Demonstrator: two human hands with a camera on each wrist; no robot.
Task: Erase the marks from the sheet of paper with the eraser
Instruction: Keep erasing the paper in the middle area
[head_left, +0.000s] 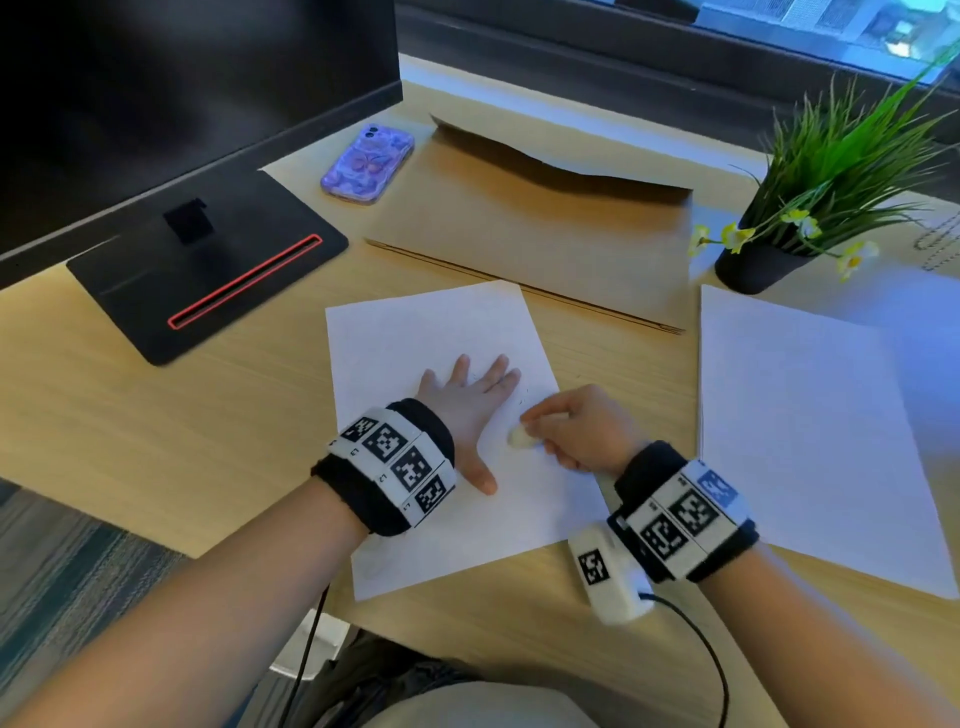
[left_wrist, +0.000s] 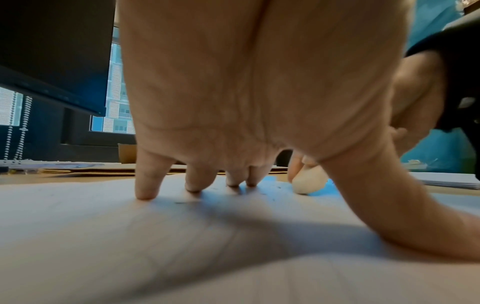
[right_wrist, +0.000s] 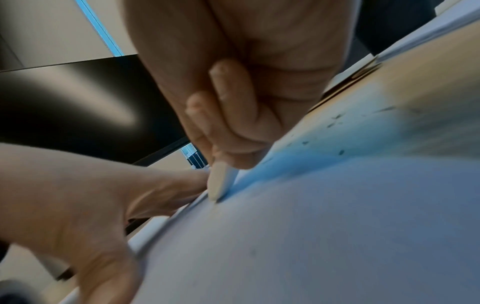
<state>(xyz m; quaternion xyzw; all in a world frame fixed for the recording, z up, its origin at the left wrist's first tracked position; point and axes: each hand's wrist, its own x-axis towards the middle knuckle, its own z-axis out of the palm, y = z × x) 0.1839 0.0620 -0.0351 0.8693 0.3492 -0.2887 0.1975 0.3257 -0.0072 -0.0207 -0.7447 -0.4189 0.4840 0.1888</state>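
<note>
Desk (head_left: 156, 415), left to right. Monitor stand (head_left: 208, 275); phone (head_left: 368, 163); sheet of paper (head_left: 415, 332), flat, centre. My left hand (head_left: 467, 400): fingers spread straight, pressing the sheet. Eraser (head_left: 521, 437): tip touching the sheet, pinched in my right hand (head_left: 582, 428), fingers curled. Potted plant (head_left: 810, 208), far right.

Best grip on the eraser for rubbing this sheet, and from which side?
Probably as the right hand holds it: pinch the upper part of the eraser from above, leaving its rounded lower end free on the sheet of paper, which the left hand steadies.
</note>
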